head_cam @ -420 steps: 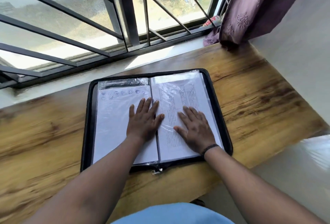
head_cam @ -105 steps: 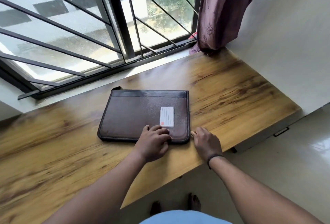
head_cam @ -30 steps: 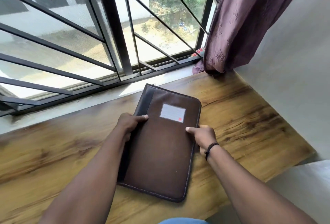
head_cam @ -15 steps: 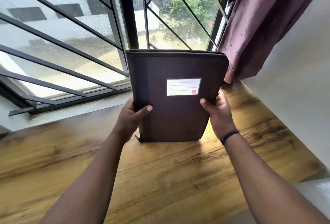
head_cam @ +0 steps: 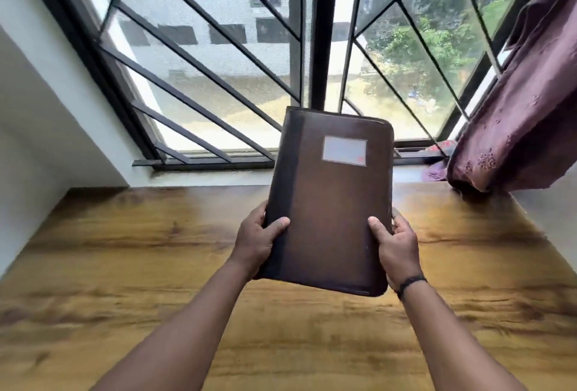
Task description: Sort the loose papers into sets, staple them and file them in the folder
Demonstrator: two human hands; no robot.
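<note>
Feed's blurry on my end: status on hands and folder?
Left hand and right hand: each has a grip on a side edge of the folder. Folder closed, held above the desk. Nothing in the way.

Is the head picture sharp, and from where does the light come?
Head view: daylight comes through the window behind, so the folder front looks dim; its label is blurred, unreadable; the table grain smears; window bars bend from the wide lens.
</note>
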